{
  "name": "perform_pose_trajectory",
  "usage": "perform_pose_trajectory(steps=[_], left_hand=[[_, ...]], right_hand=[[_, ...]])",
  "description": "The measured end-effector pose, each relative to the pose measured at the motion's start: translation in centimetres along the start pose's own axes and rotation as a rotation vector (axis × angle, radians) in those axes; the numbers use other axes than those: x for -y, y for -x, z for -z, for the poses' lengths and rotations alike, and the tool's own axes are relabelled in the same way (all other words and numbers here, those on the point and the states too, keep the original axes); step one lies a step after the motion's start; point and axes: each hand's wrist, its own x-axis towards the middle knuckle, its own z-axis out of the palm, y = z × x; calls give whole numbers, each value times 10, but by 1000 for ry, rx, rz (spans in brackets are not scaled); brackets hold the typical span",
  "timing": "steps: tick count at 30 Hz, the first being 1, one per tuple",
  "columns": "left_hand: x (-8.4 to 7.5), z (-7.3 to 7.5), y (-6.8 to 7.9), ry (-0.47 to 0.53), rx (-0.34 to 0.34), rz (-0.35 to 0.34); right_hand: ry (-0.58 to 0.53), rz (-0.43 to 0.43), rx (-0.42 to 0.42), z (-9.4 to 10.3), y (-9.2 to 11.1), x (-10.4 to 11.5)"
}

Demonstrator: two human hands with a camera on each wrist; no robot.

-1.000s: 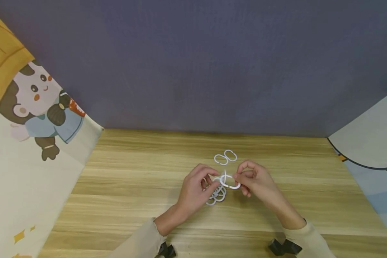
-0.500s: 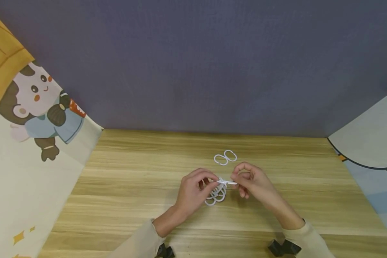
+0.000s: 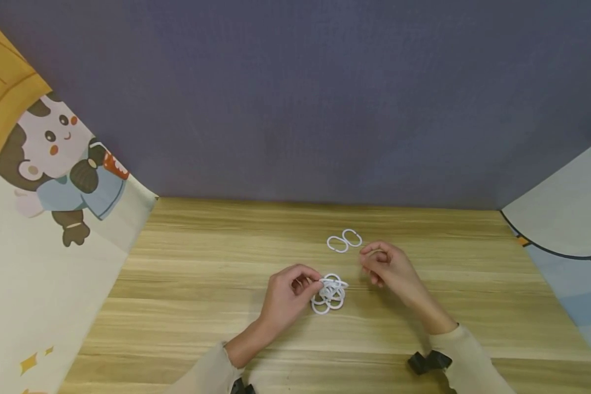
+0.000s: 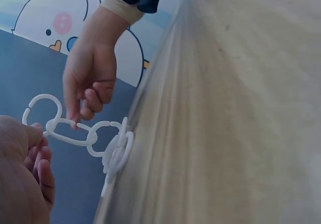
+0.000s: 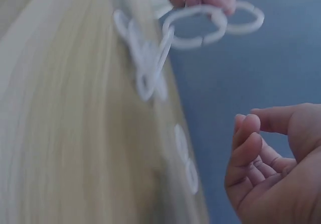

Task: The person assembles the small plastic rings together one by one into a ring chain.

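Observation:
In the head view my left hand (image 3: 288,298) pinches a white plastic link between thumb and fingertips, over a heap of joined white links (image 3: 332,293) on the table. Seen from the left wrist, the chain runs from the left fingertips through an open-gapped link (image 4: 70,139) down to the heap. My right hand (image 3: 389,271) is off to the right, its fingers loosely curled with nothing in them, as the right wrist view shows. Two more white links (image 3: 346,242) lie on the table beyond the hands, touching or nearly so.
The wood-grain table (image 3: 202,262) meets a dark blue-grey panel (image 3: 295,109) at its back edge. Cartoon-printed panels stand at left (image 3: 19,230) and right (image 3: 566,219). Black wrist devices sit at both sleeves.
The right hand has let go of the link it pinched and moved slightly away. The left hand has lowered a little to the left with the chain. The two far links stay put.

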Motion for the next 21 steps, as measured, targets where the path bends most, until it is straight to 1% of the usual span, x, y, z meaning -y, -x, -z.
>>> perform_pose_trajectory(steps=[6,12,15,21], left_hand=[[6,-4,-4,2,1,40],[9,-11,-17,4,-27,63],[9,-10,-14,14,-21,67],[8,-9,-9,16,-6,80]], right_hand=[[47,11,-56,14,-27,-20],[137,75,-91,23,-57,-30],[188,106,-123,19,-60,-36],[332,155,-177,13,-68,-45]])
